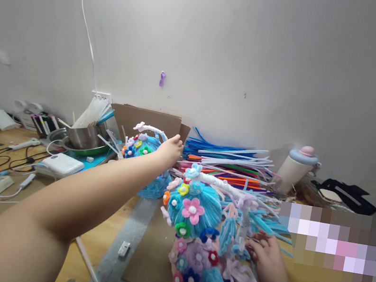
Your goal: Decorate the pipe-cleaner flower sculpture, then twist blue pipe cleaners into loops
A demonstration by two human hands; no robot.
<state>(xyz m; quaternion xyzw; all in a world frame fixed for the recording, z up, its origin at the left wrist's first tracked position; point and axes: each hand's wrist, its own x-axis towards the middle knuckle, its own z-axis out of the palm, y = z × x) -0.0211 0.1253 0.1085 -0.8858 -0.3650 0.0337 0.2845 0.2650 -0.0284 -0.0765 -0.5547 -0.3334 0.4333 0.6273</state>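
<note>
My left arm reaches far across the table; my left hand [170, 149] is closed at the pile of coloured pipe cleaners [230, 165], fingers curled out of sight. Just left of it stands a blue pipe-cleaner basket [145, 148] with a white handle and small flowers. Nearer to me are a second blue flowered basket [194, 209] and a pink and purple flowered piece [204, 273] in front of it. My right hand [267, 260] rests on the right side of these, fingers curled against the blue and pink loops.
A metal bowl [84, 135] with white sticks, a white power bank [61, 163], cables and a glue gun lie at the left. A metal ruler [126, 241] lies on brown cardboard. A white bottle [295, 166] and black strap stand at the right.
</note>
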